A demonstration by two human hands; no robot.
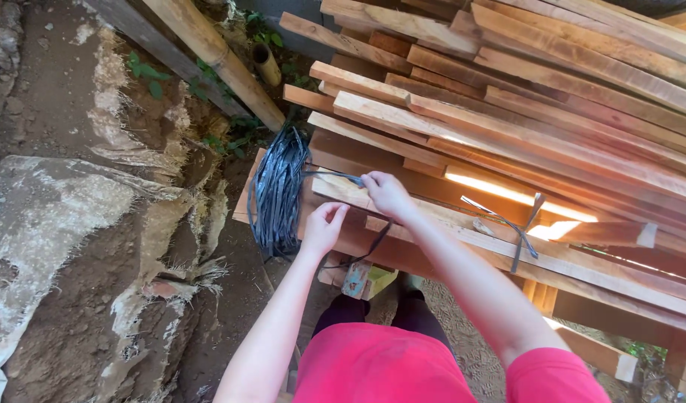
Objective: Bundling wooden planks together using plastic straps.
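Fingers of the right hand pinch a dark strap running left to the strap coil. Left hand fingers, just below, pinch the strap's lower run over the timber stack.

Dark grey-blue bundle of plastic strapping cord, glossy with lighter streaks. Stack of rough-sawn wooden planks in pale tan to reddish orange-brown, with a bright sunlit patch. Bright pink short-sleeved shirt, black trousers. Dark grey tied strap knot. Brown earth bank with whitish frayed sacking; green weeds.
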